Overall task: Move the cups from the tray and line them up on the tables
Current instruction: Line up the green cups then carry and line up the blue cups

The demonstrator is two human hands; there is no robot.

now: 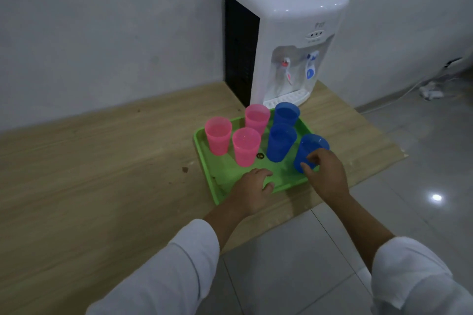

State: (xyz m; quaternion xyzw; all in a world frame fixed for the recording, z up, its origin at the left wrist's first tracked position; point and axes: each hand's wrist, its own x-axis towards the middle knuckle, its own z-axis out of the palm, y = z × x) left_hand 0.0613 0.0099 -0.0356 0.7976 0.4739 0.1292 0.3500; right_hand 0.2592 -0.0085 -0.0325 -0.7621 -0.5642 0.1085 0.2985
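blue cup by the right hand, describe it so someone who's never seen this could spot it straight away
Start at the white water dispenser on the wooden table; a green tray lies before it. Of three blue cups there, this blue cup is nearest the viewer, at the tray's right edge, the only one with the right hand on it.

The small grey mark on the water dispenser [317, 25] is too blurred to read.

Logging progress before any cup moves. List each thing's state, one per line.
Pink cups: three, upright on tray.
Blue cups: three, upright on tray.
Tray: on table, all cups aboard.
Left hand: resting on tray's near edge.
Right hand: fingers around nearest blue cup.
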